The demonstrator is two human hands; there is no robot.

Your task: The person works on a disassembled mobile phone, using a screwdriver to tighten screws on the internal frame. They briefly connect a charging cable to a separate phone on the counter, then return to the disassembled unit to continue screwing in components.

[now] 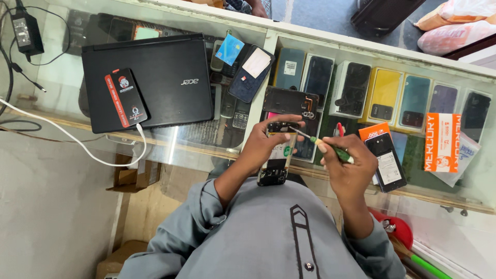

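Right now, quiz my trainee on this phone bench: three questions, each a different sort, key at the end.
1. True or false: the right hand holds a green-handled screwdriver with its tip at the opened phone.
2. What lies on the closed black laptop?
A. a blue card
B. a black device with a red strip, white cable attached
C. an orange box
3. Fill in: the left hand grips the opened phone near its ____ end, the end farther from the body.

Key: 1 true; 2 B; 3 upper
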